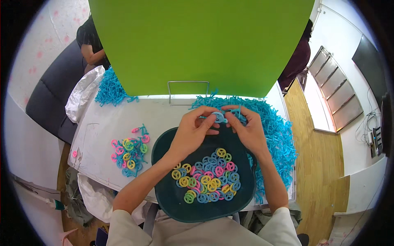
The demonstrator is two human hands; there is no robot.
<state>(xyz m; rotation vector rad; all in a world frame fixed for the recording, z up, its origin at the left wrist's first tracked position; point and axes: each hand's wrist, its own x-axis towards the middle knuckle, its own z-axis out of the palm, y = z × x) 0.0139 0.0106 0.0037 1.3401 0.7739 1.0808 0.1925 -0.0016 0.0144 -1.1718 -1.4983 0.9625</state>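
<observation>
Above the dark green basin [164, 201], my left hand [191, 132] pinches a light blue plastic wheel [219, 117] between thumb and fingers. My right hand [251, 130] meets it from the other side, its thumb at the wheel's edge. Blue branched plastic sticks [237, 111] show between the right fingers; how many are held there cannot be made out. Inside the basin lie many small spoked wheels [210, 176] in blue, yellow, pink and green. To the left, a heap of wheels joined with blue sticks [130, 151] rests on the white table [102, 123].
A large pile of blue sticks [275, 143] covers the table's right side, with a smaller pile [110, 88] at the far left. A green panel [201, 45] with a metal wire stand [188, 82] rises behind. People sit beyond it on both sides.
</observation>
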